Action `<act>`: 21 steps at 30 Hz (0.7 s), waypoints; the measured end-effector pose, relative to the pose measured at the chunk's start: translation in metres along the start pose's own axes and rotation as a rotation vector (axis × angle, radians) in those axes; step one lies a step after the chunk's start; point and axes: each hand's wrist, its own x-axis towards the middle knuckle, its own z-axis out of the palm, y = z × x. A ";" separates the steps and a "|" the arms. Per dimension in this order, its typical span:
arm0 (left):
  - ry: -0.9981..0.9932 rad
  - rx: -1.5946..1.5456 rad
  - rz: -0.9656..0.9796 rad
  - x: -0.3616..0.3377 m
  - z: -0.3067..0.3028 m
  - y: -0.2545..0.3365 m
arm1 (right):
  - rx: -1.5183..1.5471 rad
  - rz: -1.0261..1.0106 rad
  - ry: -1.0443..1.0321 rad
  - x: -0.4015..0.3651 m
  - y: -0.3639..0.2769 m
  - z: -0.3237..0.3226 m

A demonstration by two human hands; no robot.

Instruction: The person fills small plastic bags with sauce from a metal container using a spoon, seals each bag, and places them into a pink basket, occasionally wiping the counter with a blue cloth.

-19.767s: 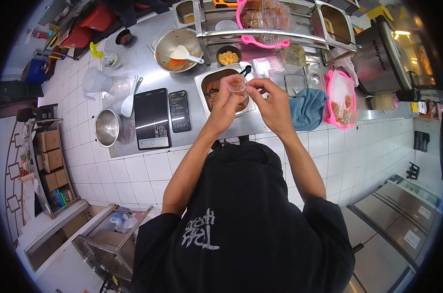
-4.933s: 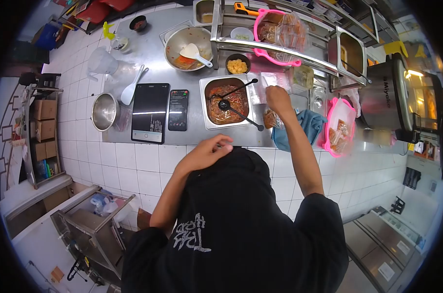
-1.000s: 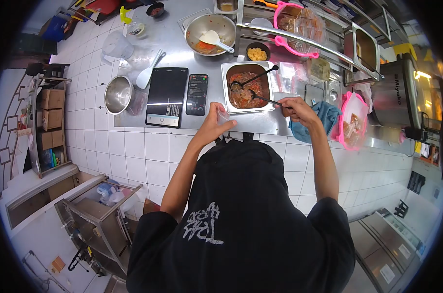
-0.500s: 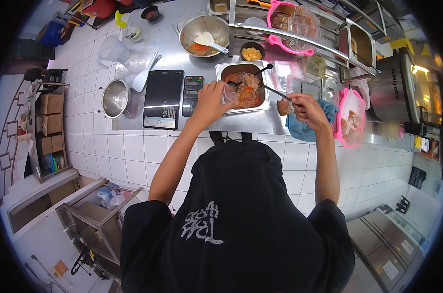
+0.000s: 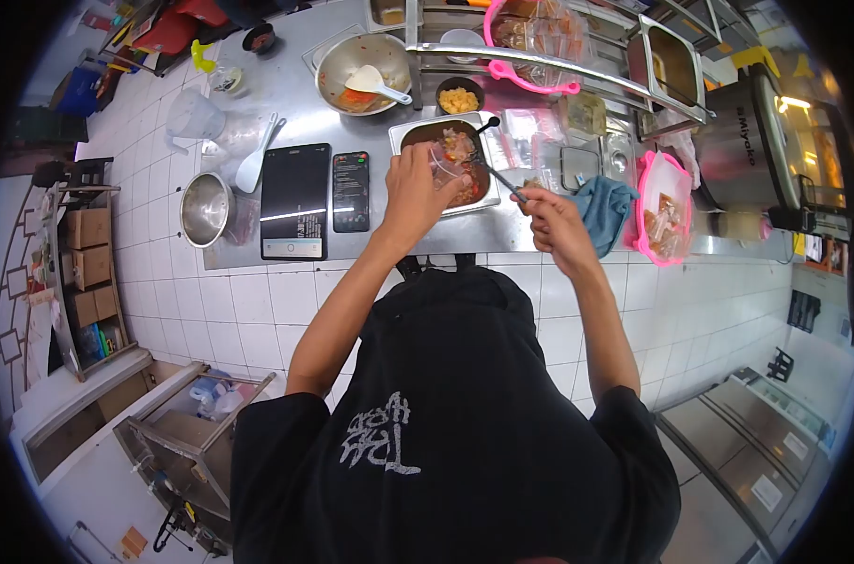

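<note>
My left hand (image 5: 411, 195) holds a small clear plastic bag (image 5: 449, 165) by its side over a steel food pan (image 5: 493, 195). Inside the pan lies a chunky red-orange food mixture (image 5: 463, 148). My right hand (image 5: 554, 224) grips the dark handle of a spoon (image 5: 504, 181), whose far end reaches into the pan beside the bag. The spoon's bowl is hard to make out. A second black handle (image 5: 487, 125) leans over the pan's far right corner.
A phone (image 5: 351, 193) and a tablet (image 5: 295, 202) lie left of the pan. Behind it stand a steel mixing bowl (image 5: 330, 89) and a black bowl of yellow food (image 5: 458, 101). To the right are a blue cloth (image 5: 601, 211) and a pink basket (image 5: 645, 226). A metal rack rail (image 5: 540, 58) crosses above.
The view has shifted, so the table things appear further left. My right hand has come closer to the pan with the spoon, and the bag is tilted further over the food.
</note>
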 end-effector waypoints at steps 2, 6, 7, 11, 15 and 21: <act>0.006 0.035 0.014 0.000 0.005 -0.006 | -0.010 -0.004 0.027 -0.003 0.011 0.006; -0.028 0.169 0.030 0.000 0.008 -0.016 | -0.138 -0.091 0.035 -0.008 0.024 0.011; -0.060 0.240 0.033 0.001 0.008 -0.018 | -0.231 -0.139 0.037 -0.008 0.025 0.011; -0.292 0.449 0.094 0.008 0.008 -0.025 | -0.628 -0.265 0.035 -0.004 0.019 -0.002; -0.320 0.471 0.273 0.011 0.019 -0.033 | -0.802 -0.354 -0.029 0.017 -0.005 -0.018; -0.280 0.364 0.447 0.022 0.024 -0.023 | -1.106 -0.288 -0.150 0.051 -0.071 -0.007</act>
